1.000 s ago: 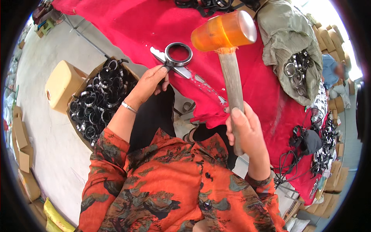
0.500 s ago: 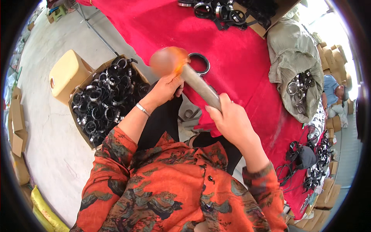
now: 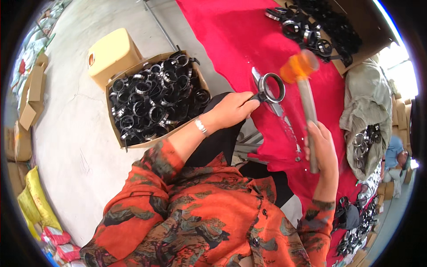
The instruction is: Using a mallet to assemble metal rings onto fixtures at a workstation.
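My left hand (image 3: 231, 109) pinches a black ring clamp (image 3: 271, 88) on the red cloth (image 3: 231, 40); my right hand (image 3: 322, 149) grips the orange mallet (image 3: 299, 66), raised. Next blow needs square aim.

Reaching forward with the left hand (image 3: 233, 108), wrist bent, fingers (image 3: 250, 103) pinching tight at the tips. Raising the right hand (image 3: 321, 144) further right, fist wrapping closed, thumb side up. Both forearms extending up from orange-patterned sleeves, elbows bent, hands well apart.
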### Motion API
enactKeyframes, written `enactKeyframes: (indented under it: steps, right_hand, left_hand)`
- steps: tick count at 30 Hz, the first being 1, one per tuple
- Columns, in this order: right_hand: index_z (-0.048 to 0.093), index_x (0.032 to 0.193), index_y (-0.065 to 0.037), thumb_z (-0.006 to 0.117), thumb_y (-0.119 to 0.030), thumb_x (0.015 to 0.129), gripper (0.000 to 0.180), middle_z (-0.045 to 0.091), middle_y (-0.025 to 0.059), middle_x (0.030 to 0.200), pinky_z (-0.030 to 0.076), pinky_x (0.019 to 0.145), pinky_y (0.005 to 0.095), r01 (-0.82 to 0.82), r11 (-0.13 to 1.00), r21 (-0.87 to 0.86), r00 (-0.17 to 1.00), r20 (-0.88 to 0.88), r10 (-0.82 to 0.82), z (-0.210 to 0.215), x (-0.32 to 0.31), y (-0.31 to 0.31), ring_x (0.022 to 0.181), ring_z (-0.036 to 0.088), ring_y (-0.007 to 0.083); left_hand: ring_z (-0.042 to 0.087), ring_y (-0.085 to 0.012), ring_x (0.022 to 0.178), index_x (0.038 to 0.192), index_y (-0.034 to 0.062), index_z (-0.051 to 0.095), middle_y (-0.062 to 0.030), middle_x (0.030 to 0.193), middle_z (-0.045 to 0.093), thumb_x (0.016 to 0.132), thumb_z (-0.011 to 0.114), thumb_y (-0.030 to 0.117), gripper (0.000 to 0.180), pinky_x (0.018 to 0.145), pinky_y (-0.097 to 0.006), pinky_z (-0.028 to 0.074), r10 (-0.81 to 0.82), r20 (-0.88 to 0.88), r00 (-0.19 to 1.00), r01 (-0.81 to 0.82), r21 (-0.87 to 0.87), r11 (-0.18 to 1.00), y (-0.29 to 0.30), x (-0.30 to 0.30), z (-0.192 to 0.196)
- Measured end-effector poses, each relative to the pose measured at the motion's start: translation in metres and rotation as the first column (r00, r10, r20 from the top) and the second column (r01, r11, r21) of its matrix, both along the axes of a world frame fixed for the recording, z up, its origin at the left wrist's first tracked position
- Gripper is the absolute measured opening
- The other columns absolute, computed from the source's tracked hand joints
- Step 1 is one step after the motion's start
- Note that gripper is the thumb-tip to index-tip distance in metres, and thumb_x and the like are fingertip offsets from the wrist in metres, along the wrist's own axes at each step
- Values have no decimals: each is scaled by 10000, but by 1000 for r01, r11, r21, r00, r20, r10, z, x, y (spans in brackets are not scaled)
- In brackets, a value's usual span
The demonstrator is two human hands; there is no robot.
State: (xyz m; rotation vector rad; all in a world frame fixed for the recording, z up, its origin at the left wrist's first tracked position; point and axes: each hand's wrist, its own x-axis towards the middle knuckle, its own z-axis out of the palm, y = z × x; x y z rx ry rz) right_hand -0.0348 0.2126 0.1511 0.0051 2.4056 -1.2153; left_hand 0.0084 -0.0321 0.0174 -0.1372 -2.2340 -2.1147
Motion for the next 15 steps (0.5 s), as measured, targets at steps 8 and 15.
enactKeyframes:
  steps: [8,15]
  right_hand:
    - [512,853,-58,529,-279,938,237,447,-17,583,349,380,225,137,981,136,970,-220,-105,-20,37,68,435,426,69]
    - [486,830,-77,524,-328,946,279,466,-10,611,350,378,222,232,973,8,970,-74,-231,-28,35,65,440,435,66]
  left_hand:
    - [574,-123,602,791,25,583,-44,699,614,881,577,269,260,484,-267,461,614,329,717,-571,-228,789,-132,63,-74]
    - [581,-215,910,1093,41,543,-90,1083,562,916,503,245,273,701,-474,589,512,583,631,-690,120,714,-225,14,-123]
